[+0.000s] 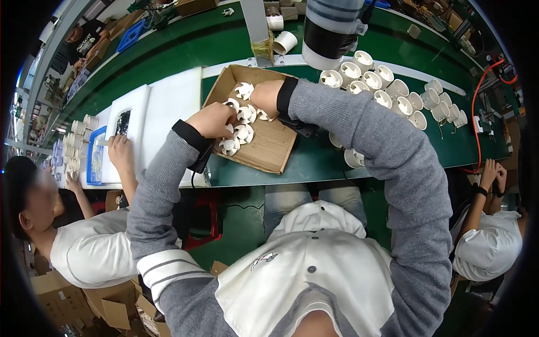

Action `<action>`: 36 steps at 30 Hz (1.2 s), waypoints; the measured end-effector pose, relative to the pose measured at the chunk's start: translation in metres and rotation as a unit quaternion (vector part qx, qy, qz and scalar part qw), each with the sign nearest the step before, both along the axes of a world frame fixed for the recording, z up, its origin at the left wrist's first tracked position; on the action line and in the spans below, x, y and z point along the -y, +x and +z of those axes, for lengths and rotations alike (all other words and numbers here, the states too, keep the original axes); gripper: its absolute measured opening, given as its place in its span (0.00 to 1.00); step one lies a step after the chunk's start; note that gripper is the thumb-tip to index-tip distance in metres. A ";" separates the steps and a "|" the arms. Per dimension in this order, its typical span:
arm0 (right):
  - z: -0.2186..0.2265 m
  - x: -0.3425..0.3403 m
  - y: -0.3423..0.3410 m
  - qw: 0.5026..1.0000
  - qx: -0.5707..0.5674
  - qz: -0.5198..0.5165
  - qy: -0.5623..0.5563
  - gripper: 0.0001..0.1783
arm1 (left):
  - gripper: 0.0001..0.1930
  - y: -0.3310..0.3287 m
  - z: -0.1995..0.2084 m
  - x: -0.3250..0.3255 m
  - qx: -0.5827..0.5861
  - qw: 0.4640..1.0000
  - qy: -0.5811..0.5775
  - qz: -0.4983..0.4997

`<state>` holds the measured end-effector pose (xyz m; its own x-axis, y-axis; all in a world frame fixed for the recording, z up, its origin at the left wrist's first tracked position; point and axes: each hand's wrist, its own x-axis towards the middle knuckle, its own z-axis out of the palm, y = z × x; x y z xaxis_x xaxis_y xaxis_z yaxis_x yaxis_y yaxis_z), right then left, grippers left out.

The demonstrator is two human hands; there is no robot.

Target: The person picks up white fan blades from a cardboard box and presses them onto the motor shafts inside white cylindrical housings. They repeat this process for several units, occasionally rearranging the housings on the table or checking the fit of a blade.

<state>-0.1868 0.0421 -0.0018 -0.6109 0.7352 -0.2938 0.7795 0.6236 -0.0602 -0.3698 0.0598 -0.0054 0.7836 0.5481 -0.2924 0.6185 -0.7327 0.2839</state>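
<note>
An open cardboard box [270, 147] sits tilted on the green bench in front of me, with several white fan wheels [244, 133] in its left part. My left hand [212, 120] reaches over the box's left wall, its fingers bent closed among the wheels; what they pinch is mostly hidden. My right hand [266, 98] is inside the far right part of the box, pointing down, with a fan wheel [264, 115] just below it. The right fingers are largely hidden behind the hand. Both wrists wear black bands.
Several white round cups [397, 89] stand right of the box, some with parts inside. A dark cylinder [331, 42] hangs above the bench beside a metal post [257, 28]. White foam sheets [168, 106] and a blue tray [96, 154] lie left. Co-workers sit on both sides.
</note>
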 end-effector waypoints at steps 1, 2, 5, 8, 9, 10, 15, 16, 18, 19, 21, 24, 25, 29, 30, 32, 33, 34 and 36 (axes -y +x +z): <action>-0.002 -0.001 -0.001 1.000 0.000 -0.001 -0.001 0.11 | 0.08 -0.001 0.002 0.000 0.005 1.000 -0.023 0.004; -0.004 -0.002 -0.001 1.000 0.002 -0.004 0.014 0.11 | 0.08 -0.002 0.004 -0.001 0.010 0.999 -0.045 0.007; -0.001 0.002 -0.009 0.999 0.001 -0.008 0.046 0.10 | 0.08 -0.014 -0.003 -0.001 0.037 0.997 -0.066 0.010; -0.004 0.007 -0.011 0.994 0.026 0.013 0.109 0.06 | 0.09 -0.017 -0.006 0.002 0.085 0.994 -0.063 0.001; -0.004 0.010 -0.010 0.994 0.024 0.012 0.110 0.06 | 0.10 -0.013 -0.002 0.003 0.059 0.997 -0.049 -0.003; 0.001 0.019 -0.009 0.990 0.000 0.018 0.142 0.04 | 0.10 -0.009 0.004 0.006 0.035 0.999 -0.036 -0.007; 0.029 0.086 0.014 0.961 -0.190 0.038 0.199 0.05 | 0.12 -0.008 0.007 0.010 0.044 0.996 -0.078 -0.012; 0.037 0.103 0.022 0.954 -0.247 0.041 0.164 0.08 | 0.12 -0.007 0.006 0.009 0.045 0.996 -0.079 -0.015; 0.043 0.132 0.040 0.937 -0.319 0.020 0.139 0.11 | 0.12 -0.003 0.010 0.011 0.032 0.995 -0.090 -0.013; 0.045 0.144 0.049 0.914 -0.391 0.002 0.111 0.14 | 0.12 -0.001 0.011 0.011 0.025 0.995 -0.096 -0.011; 0.051 0.165 0.061 0.896 -0.433 -0.047 0.086 0.15 | 0.12 -0.001 0.010 0.013 0.018 0.996 -0.087 -0.013; 0.050 0.189 0.077 0.850 -0.507 -0.139 0.032 0.17 | 0.13 -0.001 0.008 0.019 0.007 0.997 -0.069 -0.013; 0.043 0.195 0.084 0.810 -0.560 -0.174 0.004 0.18 | 0.13 0.001 0.010 0.020 -0.003 0.998 -0.053 -0.020; 0.011 0.213 0.097 0.681 -0.686 -0.247 -0.075 0.21 | 0.13 0.007 0.025 0.028 0.020 0.999 -0.017 -0.027; 0.004 0.215 0.099 0.645 -0.714 -0.257 -0.096 0.22 | 0.12 0.008 0.033 0.030 0.063 0.998 -0.015 -0.023; -0.002 0.216 0.102 0.605 -0.741 -0.266 -0.119 0.23 | 0.12 0.012 0.044 0.037 0.103 0.994 -0.014 -0.019; -0.004 0.219 0.104 0.554 -0.775 -0.273 -0.134 0.24 | 0.13 0.017 0.047 0.045 0.230 0.965 -0.121 0.024; -0.007 0.222 0.105 0.499 -0.807 -0.280 -0.148 0.24 | 0.14 0.024 0.049 0.054 0.348 0.907 -0.226 0.066; -0.006 0.227 0.109 0.440 -0.836 -0.286 -0.162 0.25 | 0.14 0.039 0.053 0.075 0.454 0.822 -0.325 0.110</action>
